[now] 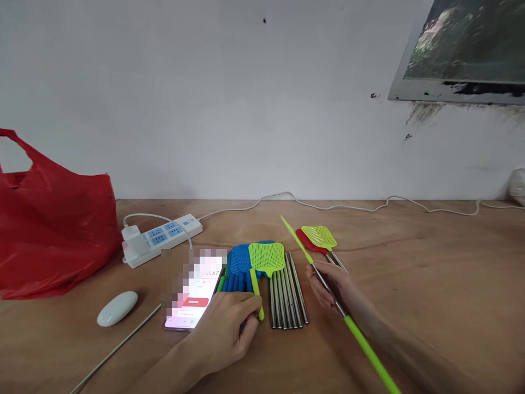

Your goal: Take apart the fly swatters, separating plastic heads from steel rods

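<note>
My right hand [333, 287] is wrapped round the metal rod of a fly swatter [371, 353] with a lime-green handle; its lime head is seen edge-on, pointing away from me. The fingers of my left hand [229, 325] are curled against a loose lime-green handle tube [255, 285], on the table. Several blue handle tubes [238, 283] lie just beyond that hand. Behind them are stacked blue swatter heads [238, 258] and a lime swatter head [266, 257]. Between my hands, several metal rods [287, 301] lie side by side.
Two fly swatters, one with a lime head [319, 237] and one with a red head [309, 241], lie beyond my right hand. To the left are a lit phone [194, 295], a white mouse [117, 308], a power strip [164, 238] and a red plastic bag [57, 230]. A white cable [336, 207] runs along the wall.
</note>
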{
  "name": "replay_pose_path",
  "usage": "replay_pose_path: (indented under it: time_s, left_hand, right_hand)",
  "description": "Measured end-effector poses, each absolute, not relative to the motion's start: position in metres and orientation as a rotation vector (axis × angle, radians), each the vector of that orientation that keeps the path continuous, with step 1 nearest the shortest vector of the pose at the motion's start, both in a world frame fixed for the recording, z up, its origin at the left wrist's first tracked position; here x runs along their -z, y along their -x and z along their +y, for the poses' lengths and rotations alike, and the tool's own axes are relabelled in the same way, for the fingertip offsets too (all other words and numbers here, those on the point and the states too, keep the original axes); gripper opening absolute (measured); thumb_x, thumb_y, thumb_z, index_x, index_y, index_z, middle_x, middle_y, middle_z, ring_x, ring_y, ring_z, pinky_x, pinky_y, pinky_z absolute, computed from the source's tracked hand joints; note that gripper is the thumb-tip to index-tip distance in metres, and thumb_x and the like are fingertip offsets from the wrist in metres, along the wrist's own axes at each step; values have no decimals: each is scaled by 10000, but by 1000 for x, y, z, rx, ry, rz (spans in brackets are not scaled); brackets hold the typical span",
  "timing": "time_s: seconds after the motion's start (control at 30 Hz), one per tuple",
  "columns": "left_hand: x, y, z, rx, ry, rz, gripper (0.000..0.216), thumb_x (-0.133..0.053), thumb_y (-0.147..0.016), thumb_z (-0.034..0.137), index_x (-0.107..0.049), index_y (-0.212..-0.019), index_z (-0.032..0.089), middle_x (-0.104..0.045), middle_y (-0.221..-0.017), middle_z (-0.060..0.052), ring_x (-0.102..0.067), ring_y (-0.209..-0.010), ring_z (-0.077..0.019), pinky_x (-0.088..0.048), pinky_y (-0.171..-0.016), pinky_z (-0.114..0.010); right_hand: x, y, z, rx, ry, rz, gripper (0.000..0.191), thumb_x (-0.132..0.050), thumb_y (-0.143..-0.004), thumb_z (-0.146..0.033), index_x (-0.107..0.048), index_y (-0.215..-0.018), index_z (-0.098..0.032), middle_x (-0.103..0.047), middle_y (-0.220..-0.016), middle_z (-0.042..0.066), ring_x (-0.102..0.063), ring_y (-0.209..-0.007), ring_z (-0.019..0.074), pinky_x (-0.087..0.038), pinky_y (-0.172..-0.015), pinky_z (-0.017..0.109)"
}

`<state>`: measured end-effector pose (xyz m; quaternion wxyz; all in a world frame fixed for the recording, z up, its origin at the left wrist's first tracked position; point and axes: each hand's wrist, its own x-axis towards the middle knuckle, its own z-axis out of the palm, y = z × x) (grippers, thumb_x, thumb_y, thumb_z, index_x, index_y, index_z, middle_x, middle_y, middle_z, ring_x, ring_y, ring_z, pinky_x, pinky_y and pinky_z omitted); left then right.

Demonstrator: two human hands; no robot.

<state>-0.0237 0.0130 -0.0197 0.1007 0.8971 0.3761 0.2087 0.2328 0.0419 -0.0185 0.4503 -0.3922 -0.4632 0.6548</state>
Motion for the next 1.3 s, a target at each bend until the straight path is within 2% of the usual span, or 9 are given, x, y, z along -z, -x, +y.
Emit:
replay_pose_path:
  time_s: [0.07,0.17,0.37,0.57,0.87,1.07,1.2,1.3]
  left_hand:
    - [21,24,13,-647,-2647,1106,161,-358,-827,122,-371,-695,214,-494,-627,16,-430,-534,-149,-193,-527,-295]
    - [24,25,15,-689,-2645,1103,166,-362,-834,125,-378,-694,214,-479,-621,21,-420,-525,-146,-186,-524,-295]
    - [17,23,14,-622,-2658,1119,175,-353,-838,123,-378,-691,215,-499,-628,14,-431,-528,-150,-196,-521,-296]
    - [19,23,14,-630,-2663,1113,172,-353,-839,124,-380,-696,215,-510,-628,15,-441,-529,-152,-193,-522,-296]
    - [19,24,15,-605,-2664,1118,176,-360,-840,118,-409,-700,212,-530,-645,7,-465,-545,-155,-203,-526,-296]
    - [19,24,16,-594,-2662,1117,186,-361,-848,114,-438,-705,206,-537,-652,6,-459,-545,-150,-202,-526,-295]
    - [21,25,15,-610,-2650,1108,187,-367,-850,114,-465,-719,205,-549,-662,6,-471,-556,-152,-212,-528,-291]
    - [19,24,14,-609,-2650,1114,188,-370,-842,113,-471,-712,204,-548,-657,4,-472,-550,-153,-218,-524,-287]
  right_hand:
    - [18,-233,43,-1715,927,-1126,362,-631,-801,-556,-569,-741,-204,-364,-364,-107,-264,-311,70,-268,-332,187]
    - [15,-233,41,-1856,910,-1006,341,-661,-814,-530,-536,-760,-217,-383,-434,-117,-226,-315,49,-195,-301,164]
    - [12,-234,42,-1908,832,-981,450,-753,-758,-579,-481,-711,-223,-264,-423,-155,-98,-326,24,-146,-283,133]
    - [12,-234,41,-1831,880,-935,486,-720,-781,-608,-440,-660,-229,-217,-400,-158,-78,-312,27,-137,-270,135]
    - [10,-236,38,-1844,880,-828,454,-622,-866,-532,-387,-627,-227,-195,-403,-146,-86,-308,34,-138,-293,152]
    - [11,-235,39,-1862,929,-862,409,-628,-856,-559,-447,-696,-229,-202,-429,-150,-84,-332,40,-132,-309,159]
    - [10,-238,41,-1675,1187,-1096,345,-611,-830,-552,-534,-742,-227,-258,-428,-139,-116,-330,55,-115,-318,201]
    - [12,-247,46,-1231,1386,-1400,287,-632,-811,-498,-602,-776,-215,-411,-500,-83,-315,-396,90,-232,-392,230]
